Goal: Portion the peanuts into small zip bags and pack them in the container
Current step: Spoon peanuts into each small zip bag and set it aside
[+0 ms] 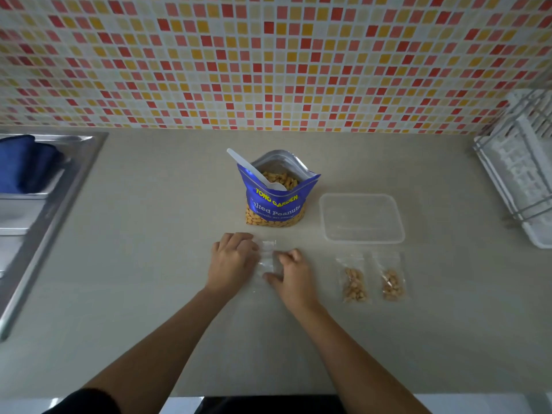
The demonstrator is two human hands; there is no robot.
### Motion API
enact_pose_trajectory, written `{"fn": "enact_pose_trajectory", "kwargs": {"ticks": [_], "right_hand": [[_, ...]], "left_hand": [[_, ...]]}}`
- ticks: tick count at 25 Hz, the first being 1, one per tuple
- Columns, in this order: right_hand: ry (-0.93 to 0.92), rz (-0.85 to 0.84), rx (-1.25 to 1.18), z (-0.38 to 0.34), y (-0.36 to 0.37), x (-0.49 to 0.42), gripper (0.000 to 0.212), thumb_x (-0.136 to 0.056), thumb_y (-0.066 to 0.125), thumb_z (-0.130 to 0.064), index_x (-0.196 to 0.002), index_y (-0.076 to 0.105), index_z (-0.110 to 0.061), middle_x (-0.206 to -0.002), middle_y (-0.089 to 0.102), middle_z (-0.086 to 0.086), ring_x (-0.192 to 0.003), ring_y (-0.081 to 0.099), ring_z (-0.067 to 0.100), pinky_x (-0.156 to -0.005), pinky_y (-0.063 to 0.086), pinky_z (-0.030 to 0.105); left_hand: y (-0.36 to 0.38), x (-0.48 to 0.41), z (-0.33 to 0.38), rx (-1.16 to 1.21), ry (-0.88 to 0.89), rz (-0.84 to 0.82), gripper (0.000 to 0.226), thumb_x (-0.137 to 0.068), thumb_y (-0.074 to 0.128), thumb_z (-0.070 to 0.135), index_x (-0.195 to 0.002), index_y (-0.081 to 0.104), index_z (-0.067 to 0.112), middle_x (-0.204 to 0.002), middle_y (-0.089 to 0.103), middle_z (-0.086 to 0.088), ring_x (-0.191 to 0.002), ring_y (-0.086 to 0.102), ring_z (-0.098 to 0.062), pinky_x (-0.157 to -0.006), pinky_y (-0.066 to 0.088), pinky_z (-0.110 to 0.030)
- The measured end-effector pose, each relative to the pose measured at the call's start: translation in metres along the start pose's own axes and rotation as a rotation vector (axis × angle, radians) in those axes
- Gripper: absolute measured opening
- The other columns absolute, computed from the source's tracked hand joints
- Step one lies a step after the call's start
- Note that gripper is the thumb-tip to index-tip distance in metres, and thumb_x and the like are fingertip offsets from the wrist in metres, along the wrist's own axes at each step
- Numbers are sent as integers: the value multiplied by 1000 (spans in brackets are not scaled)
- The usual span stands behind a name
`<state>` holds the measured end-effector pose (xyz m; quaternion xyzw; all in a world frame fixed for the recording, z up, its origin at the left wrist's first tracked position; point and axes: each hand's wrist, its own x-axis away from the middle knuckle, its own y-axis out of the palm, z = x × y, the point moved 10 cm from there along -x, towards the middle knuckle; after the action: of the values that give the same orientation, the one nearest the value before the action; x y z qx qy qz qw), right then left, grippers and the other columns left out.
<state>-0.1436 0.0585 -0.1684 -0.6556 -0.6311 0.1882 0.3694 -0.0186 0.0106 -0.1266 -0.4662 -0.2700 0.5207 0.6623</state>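
1. Nearest: left hand (231,261) and right hand (291,274) are both on an empty zip bag (266,259), which lies flat on the counter (149,264). Fingers are curled over its left and right edges and look like a pinch. The bag is clear film, so I can't tell if the mouth is open.
2. Risk: if the mouth is only half open, the scoop tips onto the counter.
3. To the right, well apart from the hands: two filled zip bags (354,283) (392,283) lying flat. Seal state is unreadable, and an unsealed strip would spill during packing.
4. Beyond them: the clear container (361,218), with nothing in it yet.
5. Farthest: the peanut pouch (276,198), upright and open, with a white spoon (254,171) leaning in it. Risk: it's top-heavy, and a knock while grabbing the spoon topples it.
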Motion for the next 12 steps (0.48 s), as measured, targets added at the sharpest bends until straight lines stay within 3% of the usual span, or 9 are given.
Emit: {"fn": "enact_pose_trajectory", "kwargs": {"ticks": [6, 9, 12], "right_hand": [[4, 60, -60, 0, -5, 1, 50, -73, 74, -21, -118, 56, -10, -116, 53, 12, -102, 55, 28, -89, 41, 32], [-26, 67, -79, -2, -7, 2, 41, -73, 73, -16, -112, 61, -10, -108, 53, 11, -95, 57, 27, -84, 41, 26], [-20, 57, -253, -5, -10, 9, 15, -78, 70, -16, -92, 66, -17, -92, 51, -1, -75, 55, 14, -73, 39, 14]], "left_hand": [[-13, -3, 4, 138, 32, -57, 27, -72, 46, 43, -76, 66, 25, -102, 66, 6, -98, 48, -12, -78, 34, -33], [-21, -8, 7, 229, 39, -160, 23, -73, 51, 43, -74, 68, 27, -86, 69, 11, -89, 57, -13, -79, 43, -33], [-34, -11, 8, 416, -34, -241, 8, -77, 65, 21, -73, 72, 18, -80, 71, 4, -80, 60, -6, -71, 42, -10]]}}
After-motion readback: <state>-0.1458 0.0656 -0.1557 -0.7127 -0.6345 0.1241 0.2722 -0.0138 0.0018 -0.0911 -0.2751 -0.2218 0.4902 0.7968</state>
